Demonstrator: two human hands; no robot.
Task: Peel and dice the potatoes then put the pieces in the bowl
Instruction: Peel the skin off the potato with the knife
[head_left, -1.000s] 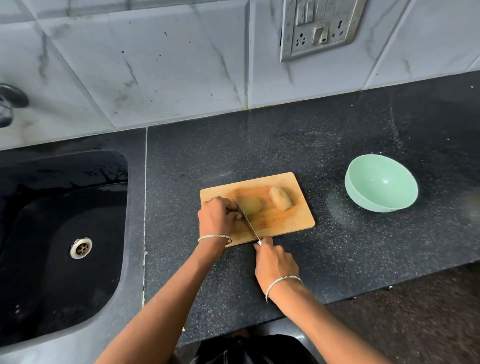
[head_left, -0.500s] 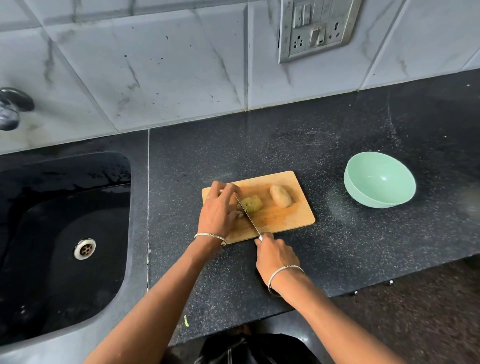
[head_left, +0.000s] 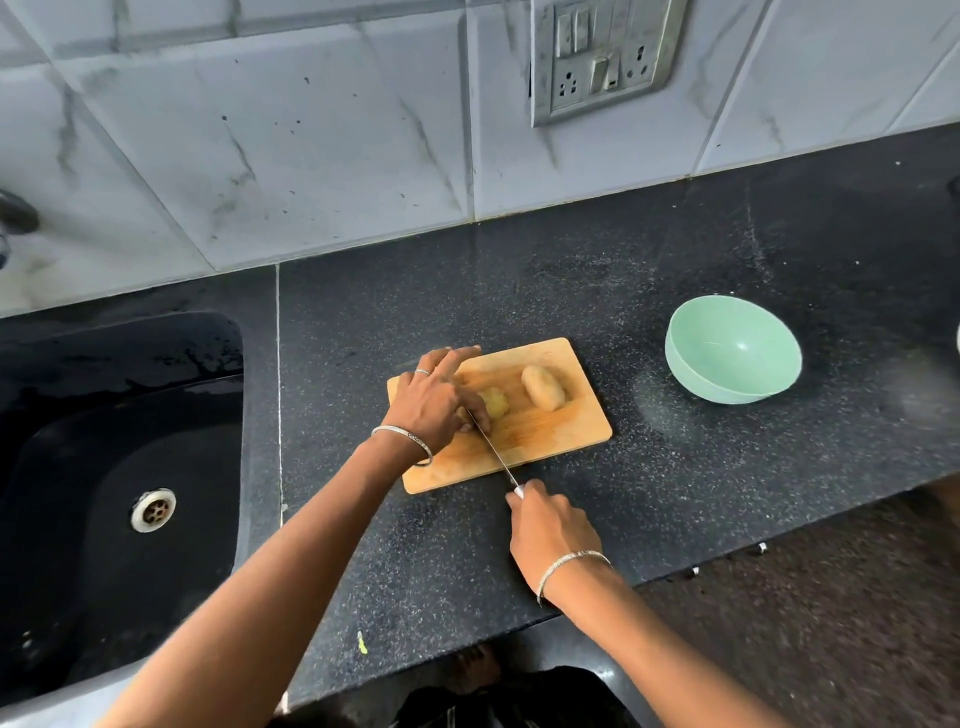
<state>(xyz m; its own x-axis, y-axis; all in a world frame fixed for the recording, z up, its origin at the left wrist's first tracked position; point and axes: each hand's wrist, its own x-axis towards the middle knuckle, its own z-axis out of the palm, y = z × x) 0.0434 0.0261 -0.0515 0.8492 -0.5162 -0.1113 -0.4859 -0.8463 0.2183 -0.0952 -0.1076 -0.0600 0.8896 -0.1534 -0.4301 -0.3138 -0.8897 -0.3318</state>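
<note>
A wooden cutting board (head_left: 566, 431) lies on the black counter. On it sit a peeled yellow potato piece (head_left: 494, 402) and, to its right, a whole peeled potato (head_left: 543, 387). My left hand (head_left: 431, 400) holds the yellow piece from its left side, some fingers stretched toward the board's far edge. My right hand (head_left: 550, 530) grips the handle of a knife (head_left: 491, 447), whose blade slants up to the potato piece beside my left fingers. A mint green bowl (head_left: 691, 371) stands to the right of the board, with nothing seen in it.
A black sink (head_left: 104, 405) with a metal drain (head_left: 153, 510) takes up the left. A tiled wall with a switch and socket plate (head_left: 602, 57) rises behind the counter. The counter's front edge runs just beyond my right wrist. A small green scrap (head_left: 362, 644) lies near that edge.
My left hand has shifted its fingers over the yellow potato piece, some now stretched out. The knife blade stays at the piece. My right hand has barely moved.
</note>
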